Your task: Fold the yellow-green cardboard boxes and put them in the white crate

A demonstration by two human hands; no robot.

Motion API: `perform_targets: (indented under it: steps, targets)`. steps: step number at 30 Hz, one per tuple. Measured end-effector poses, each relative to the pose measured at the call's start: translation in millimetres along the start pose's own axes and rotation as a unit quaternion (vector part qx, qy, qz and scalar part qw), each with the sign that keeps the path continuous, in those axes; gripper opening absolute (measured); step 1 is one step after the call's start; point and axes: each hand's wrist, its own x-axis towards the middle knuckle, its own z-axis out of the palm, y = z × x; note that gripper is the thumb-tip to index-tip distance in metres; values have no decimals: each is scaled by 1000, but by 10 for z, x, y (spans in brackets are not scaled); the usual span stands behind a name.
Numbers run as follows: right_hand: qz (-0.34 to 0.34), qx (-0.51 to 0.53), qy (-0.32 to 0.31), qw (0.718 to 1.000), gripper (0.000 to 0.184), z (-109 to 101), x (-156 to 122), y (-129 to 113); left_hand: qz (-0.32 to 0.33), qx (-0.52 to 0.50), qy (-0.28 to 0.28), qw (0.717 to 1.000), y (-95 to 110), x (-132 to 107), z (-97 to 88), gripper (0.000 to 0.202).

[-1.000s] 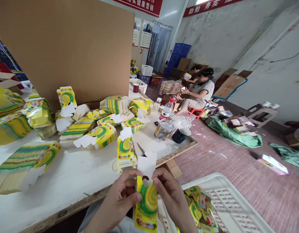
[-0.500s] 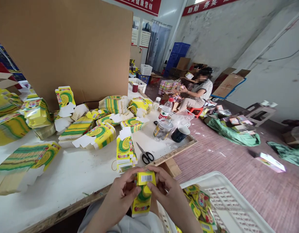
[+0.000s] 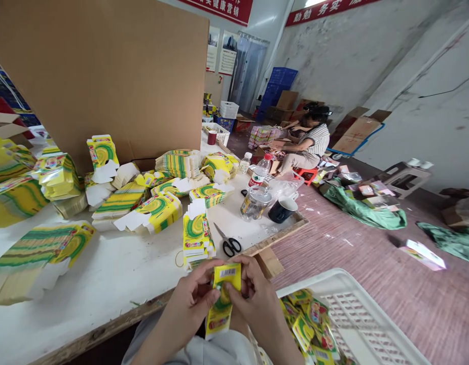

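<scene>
Both my hands hold one small yellow-and-green carton (image 3: 223, 299) in front of my lap, just below the table's front edge. My left hand (image 3: 190, 301) grips its left side with the thumb on the front. My right hand (image 3: 253, 299) pinches the top end, where a barcode flap is folded down. Flat cartons of the same print lie on the white table (image 3: 116, 274) in several heaps, the nearest stack (image 3: 196, 239) standing just beyond my hands. A white plastic crate (image 3: 356, 314) at my right holds several folded cartons.
Black-handled scissors (image 3: 228, 244), a glass jar (image 3: 254, 203), a dark mug (image 3: 282, 209) and a water bottle (image 3: 260, 173) sit near the table's right end. A tall cardboard sheet (image 3: 105, 76) stands behind the heaps. Another person (image 3: 306, 144) sits working on the floor beyond.
The carton's white top flap, standing up a second ago, has been folded down so the barcode end shows. My hands and the carton shifted slightly left and closer together.
</scene>
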Motion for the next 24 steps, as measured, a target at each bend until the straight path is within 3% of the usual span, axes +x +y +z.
perform_targets:
  steps: [5, 7, 9, 12, 13, 15, 17, 20, 22, 24]
  targets:
    - [22, 142, -28, 989, 25, -28, -15, 18, -17, -67, 15, 998, -36, -17, 21, 39]
    - [27, 218, -4, 976, 22, -15, -36, 9, -5, -73, 8, 997, -67, -28, 60, 36]
    - [16, 224, 15, 974, 21, -57, -76, 3, 18, -40, 6, 999, -80, -32, 85, 31]
    - [9, 70, 64, 995, 25, -321, -156, 51, 88, 114, 34, 989, -53, -1, 28, 26]
    - [17, -15, 118, 993, 27, -447, -178, 88, 122, 186, 62, 973, -41, 24, -25, 28]
    - [58, -171, 169, 969, 30, -674, -202, 177, 179, 333, 133, 916, -41, 96, -164, 34]
    - [66, -221, 194, 954, 38, -764, -186, 256, 186, 443, 177, 859, -87, 182, -302, 44]
    - [77, -117, 134, 981, 41, -532, -64, 309, 154, 512, 153, 831, -210, 272, -408, 55]
    - [87, -3, 89, 992, 38, -211, 79, 312, 150, 519, 118, 833, -276, 278, -402, 58]
    - [92, 66, 92, 989, 39, 122, 246, 307, 151, 509, 94, 842, -304, 249, -369, 58]
